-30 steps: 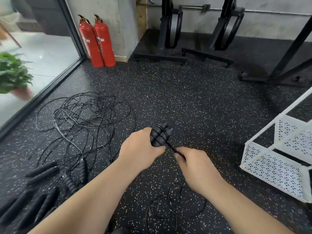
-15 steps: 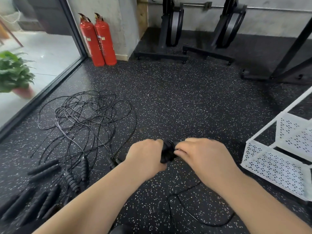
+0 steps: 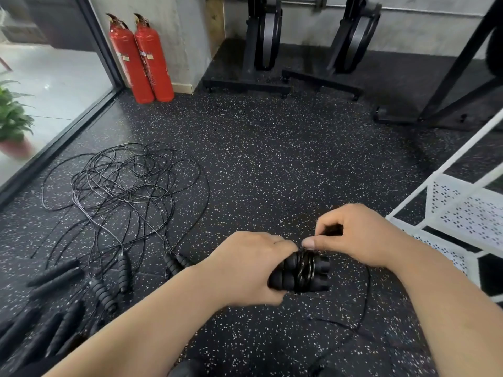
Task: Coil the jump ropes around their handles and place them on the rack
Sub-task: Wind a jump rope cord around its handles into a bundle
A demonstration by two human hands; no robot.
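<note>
My left hand (image 3: 250, 268) grips a pair of black ribbed jump rope handles (image 3: 299, 273) held together, with several turns of thin black rope wound round them. My right hand (image 3: 359, 235) pinches the rope just above the handles, thumb pressed at the coil. The loose rest of this rope (image 3: 364, 303) trails down to the floor on the right. A tangle of more black ropes (image 3: 125, 180) lies on the floor at left, with their handles (image 3: 103, 292) nearer me. The white perforated rack (image 3: 462, 213) stands at the right edge.
Two red fire extinguishers (image 3: 141, 58) stand by the wall corner at back left. Black exercise machine bases (image 3: 261, 77) and a dark frame (image 3: 449, 91) line the back. A glass wall and a potted plant (image 3: 11, 123) are at far left. The floor is black speckled rubber.
My right hand has carried the rope round the handles and come up over them to the right. The handle bundle has sunk lower and turned sideways. Less loose rope lies on the floor.
</note>
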